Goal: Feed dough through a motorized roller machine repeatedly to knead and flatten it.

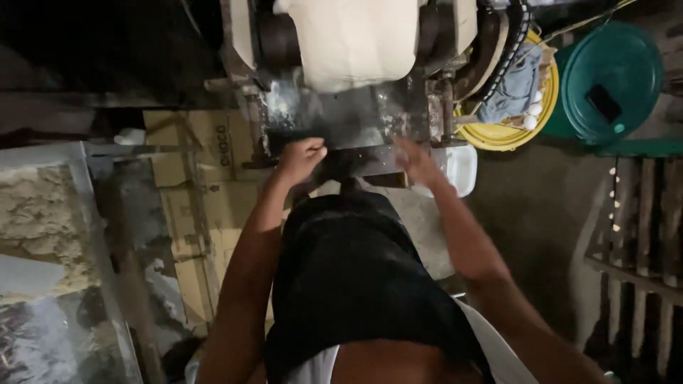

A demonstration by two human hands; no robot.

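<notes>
A pale sheet of dough (353,41) hangs over the roller of a dark metal rolling machine (356,114) in front of me. My left hand (301,158) is curled into a loose fist at the front edge of the machine's floured tray, and I cannot see anything in it. At the tray's right front edge lies my right hand (416,162), blurred, fingers apart and flat. Neither hand touches the dough. A dark apron (356,277) covers my body below.
A yellow basin (530,128) with a blue cloth and white eggs sits right of the machine, beside a green lidded bucket (612,78). Flattened cardboard (199,206) covers the floor at left. A tray of crumbly dough (35,220) is far left. Wooden slats (640,242) stand at right.
</notes>
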